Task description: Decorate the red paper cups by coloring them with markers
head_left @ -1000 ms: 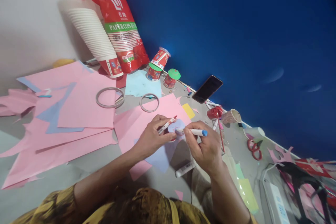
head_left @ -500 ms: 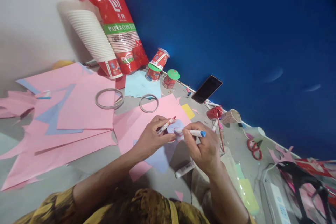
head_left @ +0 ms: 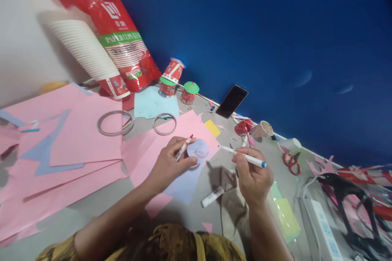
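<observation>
My left hand (head_left: 174, 159) is closed on a small round piece topped with lilac paper (head_left: 202, 149), which bears a scribbled red and blue drawing. The same hand also grips a red marker (head_left: 184, 147), its red tip pointing up and away. What lies under the lilac disc is mostly hidden by my fingers. In my right hand (head_left: 253, 173) is a blue marker (head_left: 248, 157), held like a pen. Its tip is clear of the disc, a little to the right of it. Below lie a lilac paper sheet (head_left: 183, 183) and pink paper (head_left: 147, 151).
A white glue stick (head_left: 212, 197) lies near me. Two tape rings (head_left: 164, 124) rest on paper. Behind stand stacked cups (head_left: 88, 55), a red bag of paper cups (head_left: 122, 45) and small decorated cups (head_left: 188, 94). A phone (head_left: 232, 101), red scissors (head_left: 291, 163) and a power strip (head_left: 326, 228) are rightward.
My right hand has drawn the blue marker back to the right, off the lilac disc, uncovering the drawing. My left hand keeps its hold. The view has turned slightly right.
</observation>
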`<state>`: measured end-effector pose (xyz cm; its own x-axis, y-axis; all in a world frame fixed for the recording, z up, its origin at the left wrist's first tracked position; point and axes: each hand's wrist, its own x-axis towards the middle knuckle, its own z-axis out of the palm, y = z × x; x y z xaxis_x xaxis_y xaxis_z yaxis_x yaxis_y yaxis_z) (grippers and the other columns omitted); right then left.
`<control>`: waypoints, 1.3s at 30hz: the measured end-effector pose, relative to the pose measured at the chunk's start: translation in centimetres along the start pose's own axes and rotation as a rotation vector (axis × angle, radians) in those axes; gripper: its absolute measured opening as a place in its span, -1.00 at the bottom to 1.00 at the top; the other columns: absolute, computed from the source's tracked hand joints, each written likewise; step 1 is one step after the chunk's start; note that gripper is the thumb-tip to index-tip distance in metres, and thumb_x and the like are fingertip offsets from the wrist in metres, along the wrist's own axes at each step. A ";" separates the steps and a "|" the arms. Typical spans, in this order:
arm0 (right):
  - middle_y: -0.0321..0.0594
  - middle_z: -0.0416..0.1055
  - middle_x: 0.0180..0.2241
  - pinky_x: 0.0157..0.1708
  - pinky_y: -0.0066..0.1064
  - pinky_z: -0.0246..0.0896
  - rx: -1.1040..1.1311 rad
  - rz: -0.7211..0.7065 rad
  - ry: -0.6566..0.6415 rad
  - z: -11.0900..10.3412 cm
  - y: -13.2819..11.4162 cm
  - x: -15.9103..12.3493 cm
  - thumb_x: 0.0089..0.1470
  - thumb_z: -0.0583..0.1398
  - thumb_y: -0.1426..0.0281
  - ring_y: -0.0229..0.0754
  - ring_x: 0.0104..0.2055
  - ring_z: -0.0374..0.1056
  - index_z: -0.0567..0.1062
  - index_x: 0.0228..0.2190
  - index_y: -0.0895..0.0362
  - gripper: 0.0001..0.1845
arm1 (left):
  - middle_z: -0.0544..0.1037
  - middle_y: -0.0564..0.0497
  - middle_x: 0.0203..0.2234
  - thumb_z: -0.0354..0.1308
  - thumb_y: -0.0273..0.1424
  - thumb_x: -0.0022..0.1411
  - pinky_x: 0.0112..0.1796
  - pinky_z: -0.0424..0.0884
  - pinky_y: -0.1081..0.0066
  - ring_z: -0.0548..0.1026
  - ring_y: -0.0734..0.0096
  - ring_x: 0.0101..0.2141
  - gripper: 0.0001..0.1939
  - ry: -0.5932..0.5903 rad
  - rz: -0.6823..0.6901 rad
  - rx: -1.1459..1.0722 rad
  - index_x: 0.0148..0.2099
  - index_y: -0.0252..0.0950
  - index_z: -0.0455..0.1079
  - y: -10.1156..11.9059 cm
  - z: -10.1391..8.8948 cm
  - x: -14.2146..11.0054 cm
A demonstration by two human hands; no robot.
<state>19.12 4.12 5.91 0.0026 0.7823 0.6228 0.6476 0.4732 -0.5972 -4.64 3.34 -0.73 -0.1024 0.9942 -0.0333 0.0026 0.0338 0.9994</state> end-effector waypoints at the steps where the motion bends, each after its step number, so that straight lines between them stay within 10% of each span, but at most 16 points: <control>1: -0.28 0.62 -0.50 -0.53 -0.41 0.35 0.004 0.031 0.008 -0.2 0.3 -0.2 0.39 0.31 0.22 -0.20 -0.57 0.46 0.67 -0.27 0.09 -0.77 | 0.65 -0.06 0.01 0.53 -0.23 0.05 0.20 0.48 0.10 0.59 -0.03 0.16 -0.48 0.007 -0.002 -0.002 0.10 -0.10 0.74 0.0 0.0 0.0; 14: -0.17 0.73 -0.29 -0.20 -0.27 0.57 0.114 0.248 0.031 1.3 4.7 -2.6 0.38 0.29 0.21 -0.06 -0.28 0.65 0.71 -0.17 0.06 -0.77 | 0.64 -0.12 0.06 0.63 -0.25 -0.20 0.06 0.65 0.11 0.64 -0.04 0.05 -0.26 0.131 -0.152 -0.110 0.11 -0.20 0.64 0.6 0.0 -0.4; 22: -0.06 0.69 0.05 0.11 -0.10 0.54 0.098 0.162 -0.256 2.5 6.3 -3.1 0.27 0.28 0.41 0.05 0.06 0.60 0.66 0.09 0.03 -0.63 | 0.59 -0.12 0.16 0.60 -0.26 -0.13 0.02 0.68 0.16 0.62 -0.07 0.16 -0.31 0.160 -0.063 0.027 0.12 -0.11 0.62 1.0 0.4 -0.4; 39: -0.10 0.70 -0.03 0.02 -0.14 0.56 0.146 0.133 -0.307 4.2 8.3 -3.2 0.35 0.26 0.41 0.03 0.00 0.63 0.61 0.07 0.02 -0.71 | 0.63 -0.16 0.09 0.51 -0.22 0.11 -0.17 0.71 0.27 0.69 -0.02 0.04 -0.50 0.084 0.040 0.243 0.12 -0.16 0.69 0.5 -0.2 0.0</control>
<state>21.26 7.26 -3.20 -0.1638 0.9157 0.3670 0.5413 0.3945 -0.7425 -4.85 3.32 -0.19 -0.1793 0.9836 0.0165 0.2457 0.0285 0.9689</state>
